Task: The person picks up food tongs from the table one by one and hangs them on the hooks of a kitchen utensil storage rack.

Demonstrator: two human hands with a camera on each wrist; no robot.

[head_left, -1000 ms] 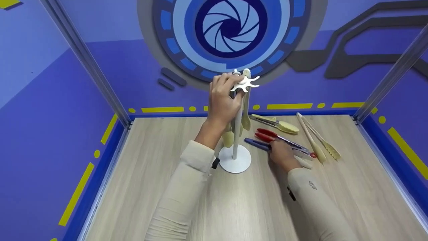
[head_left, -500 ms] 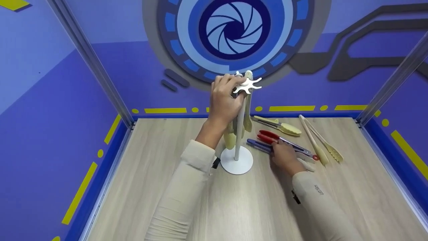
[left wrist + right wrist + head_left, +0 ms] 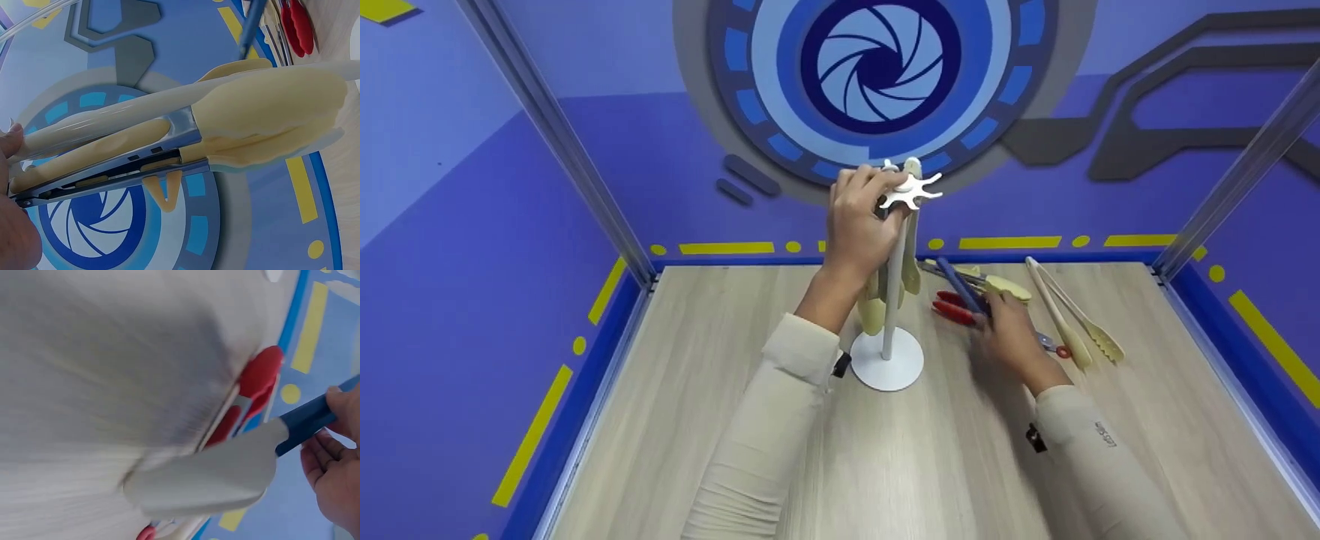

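Observation:
My left hand (image 3: 859, 217) curls round the top of a white utensil stand (image 3: 891, 300), just beside its star-shaped hook hub (image 3: 911, 191). Yellow silicone tongs (image 3: 264, 124) with metal arms hang along the pole; the left wrist view shows them close up, with my thumb (image 3: 11, 140) at their top end. My right hand (image 3: 1009, 330) grips a blue-handled spatula (image 3: 956, 285) right of the stand, handle tilted up and away. In the right wrist view its pale grey blade (image 3: 214, 478) hangs above the table, my fingers (image 3: 337, 455) on the blue handle.
Red tongs (image 3: 956, 311) lie on the wooden table (image 3: 735, 375) under the spatula. Another pair of yellow tongs (image 3: 997, 283) lies behind them, and wooden tongs (image 3: 1072, 315) lie further right. Blue walls and metal posts enclose the table.
My right hand has lifted the blue spatula off the table and swung its handle up and away, over the red tongs. The left hand stays on the stand's top.

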